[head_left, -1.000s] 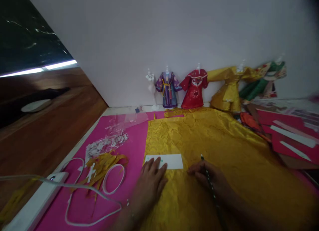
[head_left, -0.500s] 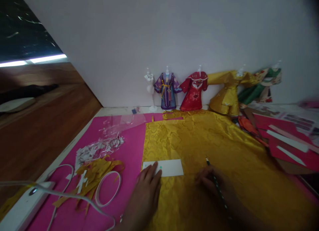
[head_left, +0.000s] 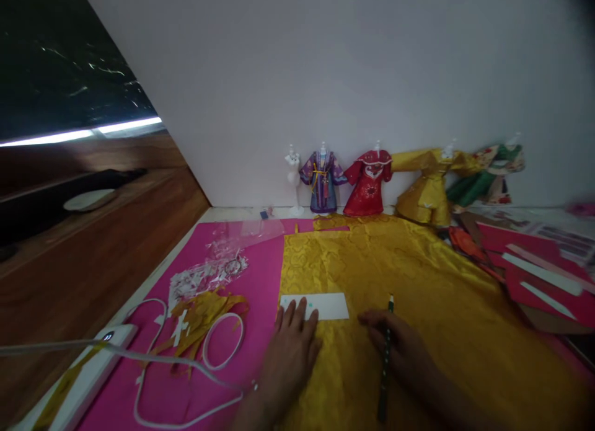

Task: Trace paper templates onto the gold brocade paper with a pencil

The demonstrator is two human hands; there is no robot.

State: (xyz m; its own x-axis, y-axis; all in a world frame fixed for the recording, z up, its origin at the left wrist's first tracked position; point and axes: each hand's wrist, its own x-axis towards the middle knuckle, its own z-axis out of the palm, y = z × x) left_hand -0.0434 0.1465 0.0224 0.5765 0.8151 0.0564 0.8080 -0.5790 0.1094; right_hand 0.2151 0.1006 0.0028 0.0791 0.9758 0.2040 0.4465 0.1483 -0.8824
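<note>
My left hand (head_left: 295, 344) lies with its fingers spread, the fingertips resting on a white paper strip (head_left: 331, 306) that has small green marks. The strip is on gold patterned fabric (head_left: 362, 257), close to the fabric's left edge. To the right, my right hand (head_left: 400, 344) is closed around a dark green dotted pencil (head_left: 385, 369), which points away from me over the fabric.
Dressed miniature mannequins, one in a red robe (head_left: 369, 183), stand along the wall. On the pink mat (head_left: 260, 270) lie gold scraps (head_left: 199, 319), a plastic bag and a white ring. A white cable (head_left: 162, 358) crosses the left. Red sheets (head_left: 534, 245) lie at right.
The view has shifted, so the scene sits further right. The pencil has turned more upright in the picture within my right hand. My left hand still rests on the strip.
</note>
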